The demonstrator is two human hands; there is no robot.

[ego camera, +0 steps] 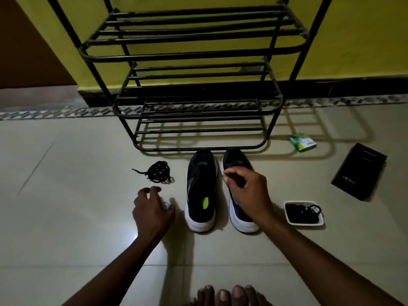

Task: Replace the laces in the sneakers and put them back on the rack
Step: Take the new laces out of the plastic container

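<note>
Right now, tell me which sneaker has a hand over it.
The right-hand sneaker, the one nearer the white tray: the right hand is over its opening. The left-hand sneaker stands uncovered; the left hand is beside it.

Left hand curled, palm down; right hand pinching, fingers bent.

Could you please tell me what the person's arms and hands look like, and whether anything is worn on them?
Both forearms are bare all the way to the bottom edge of the picture: no sleeves show. The left hand and right hand wear no gloves. I see no watch, bracelet or ring, though the dim light could hide a thin one.
</note>
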